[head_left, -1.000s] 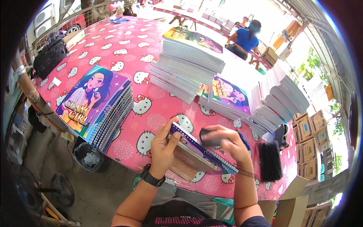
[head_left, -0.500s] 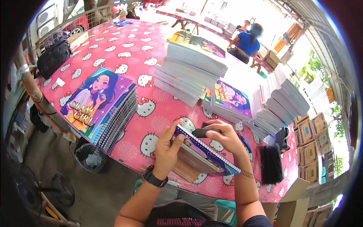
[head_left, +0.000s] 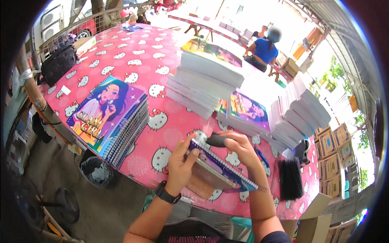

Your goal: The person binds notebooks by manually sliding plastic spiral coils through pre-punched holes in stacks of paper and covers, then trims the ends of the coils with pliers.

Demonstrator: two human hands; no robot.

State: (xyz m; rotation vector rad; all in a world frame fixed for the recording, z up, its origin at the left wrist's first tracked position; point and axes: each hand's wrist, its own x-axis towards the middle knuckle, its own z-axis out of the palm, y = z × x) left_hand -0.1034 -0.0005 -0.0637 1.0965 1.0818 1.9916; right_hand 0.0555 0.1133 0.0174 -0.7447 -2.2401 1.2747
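My left hand, with a dark watch on its wrist, pinches the left end of a purple spiral notebook between thumb and fingers. The notebook is tilted, its coil edge facing up and away from me. A loose tail of the wire coil sticks out at its right end. Below it lies a brown wooden block on the table. My right hand is closed around a black, rounded tool just beyond the coil edge; its exact kind is hard to make out.
A stack of finished-looking spiral notebooks stands left on the pink table. Tall piles of unbound pages rise ahead, more piles at right. Black coils lie right. A bin is below; a person is far off.
My right hand and the black tool have dipped slightly, with the tool turned a little. The notebook sits slightly lower in the picture, still in my left hand. The whole view has shifted a bit.
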